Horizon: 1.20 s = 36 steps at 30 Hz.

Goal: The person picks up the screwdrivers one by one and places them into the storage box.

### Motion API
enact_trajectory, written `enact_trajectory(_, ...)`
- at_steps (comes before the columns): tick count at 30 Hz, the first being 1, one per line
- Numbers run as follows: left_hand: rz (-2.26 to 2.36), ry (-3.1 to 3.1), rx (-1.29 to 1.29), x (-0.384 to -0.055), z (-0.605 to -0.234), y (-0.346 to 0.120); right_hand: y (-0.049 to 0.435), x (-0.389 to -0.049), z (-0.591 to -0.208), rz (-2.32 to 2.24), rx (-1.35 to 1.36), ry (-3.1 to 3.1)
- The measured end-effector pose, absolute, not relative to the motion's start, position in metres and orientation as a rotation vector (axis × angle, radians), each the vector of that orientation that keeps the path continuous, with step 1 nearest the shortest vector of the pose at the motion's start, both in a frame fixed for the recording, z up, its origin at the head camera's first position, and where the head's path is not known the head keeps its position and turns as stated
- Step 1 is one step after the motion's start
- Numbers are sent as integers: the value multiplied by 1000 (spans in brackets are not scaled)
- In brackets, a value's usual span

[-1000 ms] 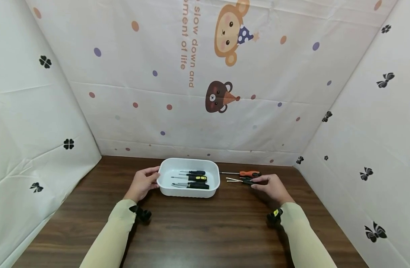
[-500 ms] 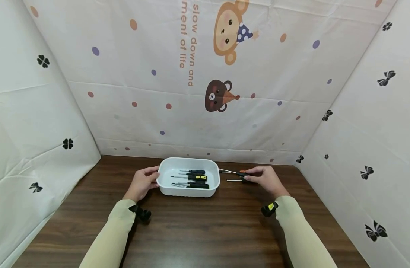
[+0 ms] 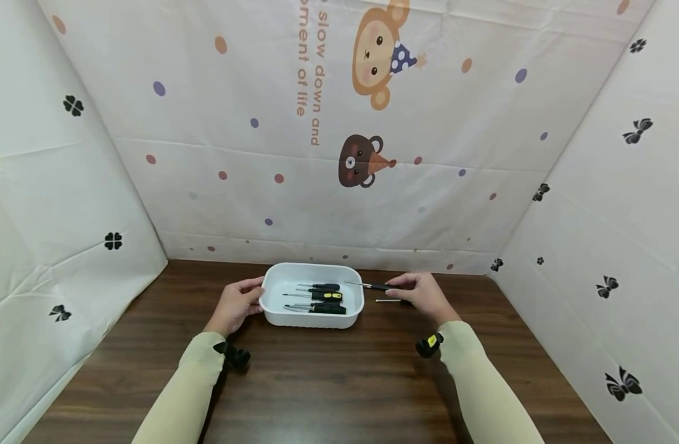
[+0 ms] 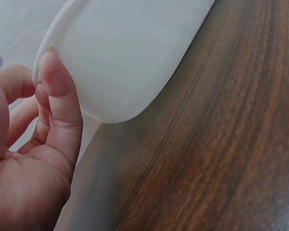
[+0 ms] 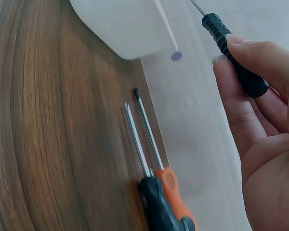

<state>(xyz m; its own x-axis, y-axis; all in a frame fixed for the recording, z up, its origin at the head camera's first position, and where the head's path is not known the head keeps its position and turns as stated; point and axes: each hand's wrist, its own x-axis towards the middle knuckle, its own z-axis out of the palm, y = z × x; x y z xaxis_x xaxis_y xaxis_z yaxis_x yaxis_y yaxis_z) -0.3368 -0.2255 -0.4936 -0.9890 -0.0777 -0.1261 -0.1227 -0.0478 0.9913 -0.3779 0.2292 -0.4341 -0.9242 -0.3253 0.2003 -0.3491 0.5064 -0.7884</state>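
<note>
My left hand (image 3: 236, 305) pinches the left rim of a white plastic tray (image 3: 311, 319); thumb and fingers grip that rim in the left wrist view. Inside the tray lie several dark-handled screwdrivers (image 3: 329, 296), one with yellow on its handle. My right hand (image 3: 422, 294) holds a black-handled screwdriver (image 5: 236, 57) between thumb and fingers, raised off the table, its shaft pointing left over the tray's right rim. Below the hand, on the table, are another black-handled screwdriver (image 5: 156, 204) and an orange-handled screwdriver (image 5: 174, 195), side by side. In the head view the right hand mostly hides these two.
The brown wooden table (image 3: 328, 382) stretches in front of the tray. Behind it rises a printed cloth wall (image 3: 295, 203), close to the tray's far side. Cloth also stands along the left and right sides.
My right hand has lifted the black-handled screwdriver from beside the others and carried it left to the tray's right rim. The left hand keeps its grip on the tray.
</note>
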Motion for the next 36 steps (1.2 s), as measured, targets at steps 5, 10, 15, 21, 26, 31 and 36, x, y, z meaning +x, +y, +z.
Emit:
enact_trajectory(5,2225,2161,-227,-335,-493,-226,216,-378,-434,1441,636,-2712)
enact_trajectory(10,2229,2165,-214,-335,-493,-226,204,-381,-436,1495,630,-2726)
enact_trajectory(15,2223,2168,-213,-334,-492,-226,191,-383,-438,1552,647,-2717)
enact_trajectory(21,2229,2158,-211,-335,-491,-225,179,-385,-441,1551,656,-2707)
enact_trajectory(26,2223,2163,-215,-335,-492,-225,170,-385,-441,1520,653,-2718)
enact_trajectory(31,2230,2163,-208,-335,-493,-226,160,-384,-441,1541,658,-2724)
enact_trajectory(36,2235,2156,-207,-335,-492,-225,151,-385,-440,1540,692,-2734)
